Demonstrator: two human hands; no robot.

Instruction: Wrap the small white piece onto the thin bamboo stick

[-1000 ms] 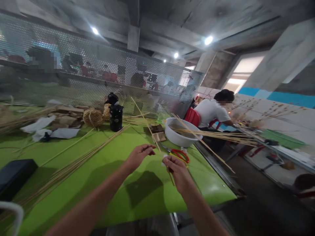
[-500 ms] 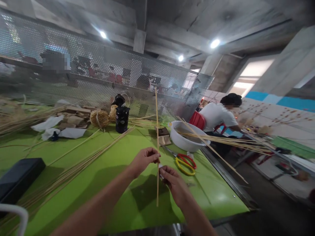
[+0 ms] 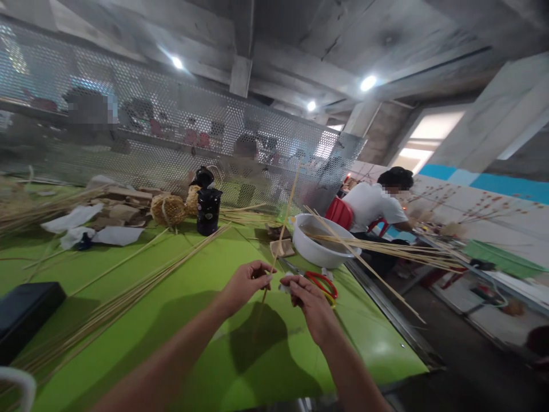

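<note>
My left hand [image 3: 244,288] pinches a long, thin, pale strip [image 3: 288,212] that looks like bamboo or cane. The strip leans to the right at its upper end, and its lower part shows faintly below my fingers. My right hand [image 3: 309,302] is closed with a small whitish piece [image 3: 285,281] at its fingertips; its kind cannot be made out. This hand is just right of the strip, apart from it. Scissors with red and yellow handles [image 3: 322,280] lie on the green table [image 3: 193,343], partly hidden behind my right hand.
A white basin [image 3: 319,243] with strips across it stands at the right edge. Bundled strips [image 3: 146,280] lie on the left, near a black box [image 3: 30,315]. Behind are a black canister [image 3: 209,212], a woven ball [image 3: 168,210] and a perforated screen [image 3: 171,149]. A person [image 3: 369,203] sits beyond.
The strip has gone from upright to leaning right. My right hand has moved slightly right and up, away from the strip, now covering part of the scissors. The view has shifted slightly.
</note>
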